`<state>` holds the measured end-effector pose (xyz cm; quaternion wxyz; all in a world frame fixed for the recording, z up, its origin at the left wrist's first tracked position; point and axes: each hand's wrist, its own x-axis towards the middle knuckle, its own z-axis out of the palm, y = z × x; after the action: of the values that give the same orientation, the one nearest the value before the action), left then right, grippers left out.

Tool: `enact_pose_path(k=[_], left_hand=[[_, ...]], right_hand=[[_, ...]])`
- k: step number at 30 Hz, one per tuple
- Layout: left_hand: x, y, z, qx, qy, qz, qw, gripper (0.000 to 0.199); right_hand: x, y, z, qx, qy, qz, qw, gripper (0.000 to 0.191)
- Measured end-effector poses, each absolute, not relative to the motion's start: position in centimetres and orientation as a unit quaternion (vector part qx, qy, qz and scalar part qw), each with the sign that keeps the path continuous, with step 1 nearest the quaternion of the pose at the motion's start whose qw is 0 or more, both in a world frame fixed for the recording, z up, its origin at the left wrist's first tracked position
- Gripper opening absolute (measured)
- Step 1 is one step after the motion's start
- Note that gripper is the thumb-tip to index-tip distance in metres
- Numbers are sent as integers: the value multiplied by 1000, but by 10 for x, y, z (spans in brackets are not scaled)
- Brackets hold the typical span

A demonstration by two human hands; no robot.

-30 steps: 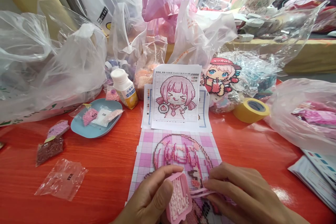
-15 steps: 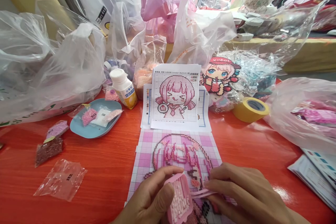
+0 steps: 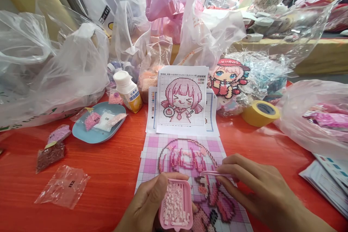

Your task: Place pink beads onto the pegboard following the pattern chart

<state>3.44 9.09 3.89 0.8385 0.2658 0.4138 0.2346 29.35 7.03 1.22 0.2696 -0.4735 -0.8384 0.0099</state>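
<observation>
We hold above the gridded board (image 3: pixel 150 152) the pink tray (image 3: pixel 189 197) of pale beads (image 3: pixel 174 199), our left hand (image 3: pixel 145 199) gripping its side. Our right hand (image 3: pixel 261 188) pinches the pink tweezers (image 3: pixel 213 173) over the same board (whether their tips grip something, we cannot tell). Just behind stands a printed pattern sheet (image 3: pixel 182 98).

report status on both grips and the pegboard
Left grip holds pink bead tray. Right grip on pink tweezers over pegboard. Pegboard partly beaded. Tray and left grip block its lower-left part.
</observation>
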Motion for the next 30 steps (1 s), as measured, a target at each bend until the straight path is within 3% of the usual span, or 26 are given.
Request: enact_pose_path(k=[30], left_hand=[[34, 90, 39, 280, 449, 242, 814, 71]], right_hand=[[294, 71, 8, -445, -861, 2, 245, 9]])
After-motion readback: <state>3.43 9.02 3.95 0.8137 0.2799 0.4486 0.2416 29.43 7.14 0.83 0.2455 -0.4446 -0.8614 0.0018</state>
